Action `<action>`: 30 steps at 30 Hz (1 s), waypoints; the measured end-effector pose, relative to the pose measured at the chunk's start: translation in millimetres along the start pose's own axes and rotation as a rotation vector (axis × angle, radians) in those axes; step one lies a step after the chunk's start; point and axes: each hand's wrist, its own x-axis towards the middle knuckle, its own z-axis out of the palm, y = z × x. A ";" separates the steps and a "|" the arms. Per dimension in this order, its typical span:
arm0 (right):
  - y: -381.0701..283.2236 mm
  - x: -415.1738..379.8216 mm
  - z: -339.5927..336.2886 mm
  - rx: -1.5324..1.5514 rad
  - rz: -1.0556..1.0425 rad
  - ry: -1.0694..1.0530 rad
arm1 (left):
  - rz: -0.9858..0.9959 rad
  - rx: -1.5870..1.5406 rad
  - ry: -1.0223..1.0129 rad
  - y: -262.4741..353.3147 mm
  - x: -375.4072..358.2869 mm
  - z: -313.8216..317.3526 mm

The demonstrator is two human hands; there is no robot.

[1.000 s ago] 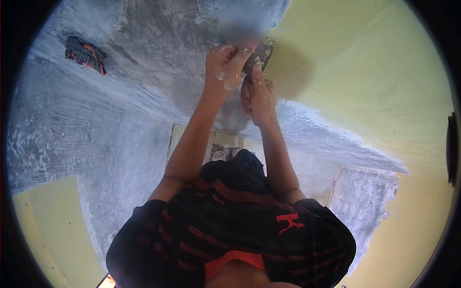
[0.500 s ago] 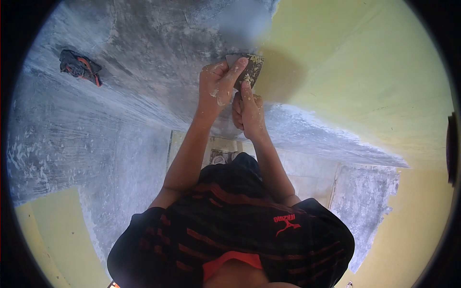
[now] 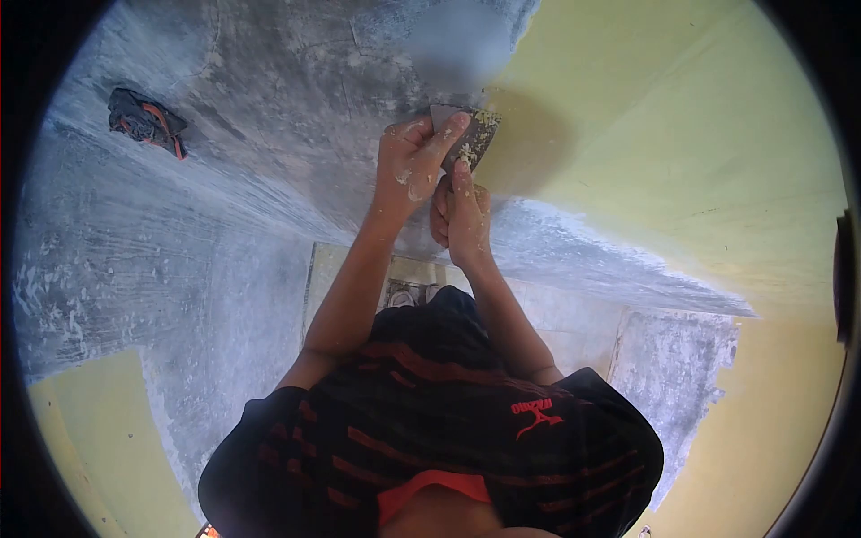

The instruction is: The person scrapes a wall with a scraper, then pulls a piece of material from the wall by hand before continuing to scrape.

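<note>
Both of my hands are on a putty scraper (image 3: 473, 143), whose dark blade is speckled with yellow paint flakes. My left hand (image 3: 414, 161) grips the blade's left side, its thumb lying across the face. Lower down, my right hand (image 3: 464, 220) is wrapped around the handle, with the thumb pressed up along the blade. Pale residue sticks to my left wrist and fingers. The blade's working edge is at the border between the bare grey wall (image 3: 296, 99) and the yellow-green paint (image 3: 664, 134); firm contact cannot be made out.
A crumpled dark cloth with orange trim (image 3: 148, 123) lies at the upper left. Below my hands, my shoes (image 3: 404, 298) show on the floor. A dark object (image 3: 843, 278) sits at the far right edge. More patchy grey and yellow wall surrounds me.
The scraper and both hands have moved slightly right and down along the paint border. The grip is the same. The cloth appears slightly further left as the view shifts.
</note>
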 end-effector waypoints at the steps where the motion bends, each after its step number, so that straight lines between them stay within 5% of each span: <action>1: -1.2 -1.4 0.0 -0.003 -0.002 0.001 | 0.021 0.000 0.013 6.0 -2.5 1.6; 30: -15.9 7.8 13.3 0.016 -0.006 -0.041 | 0.073 0.069 0.044 39.8 4.9 4.5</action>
